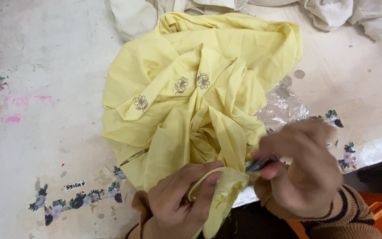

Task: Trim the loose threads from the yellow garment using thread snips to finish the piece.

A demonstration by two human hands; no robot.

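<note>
The yellow cloth [200, 93] lies bunched in a loose heap on the worn white bench [45, 66], with one folded corner pulled toward you at the near edge. Three small embroidered flowers [181, 85] show on the upper folds of the cloth.

Your left hand [177, 199] has its fingers [208, 181] curled shut around that near corner of the cloth, pinching the fabric between thumb and forefinger. Your right hand [301, 172], just right of the corner, is closed on a small dark metal tool [259, 164] whose tip meets the cloth beside your left thumb; the hand is blurred, so what kind of tool it is cannot be made out.

To the right of the cloth, partly under it, lies a crumpled clear plastic sheet [284, 106]. Beyond the cloth, at the far edge of the bench, sit piles of pale cream fabric [354, 17]. Left of the cloth, near you, a strip of floral sticker [76, 201] is stuck to the bench.
</note>
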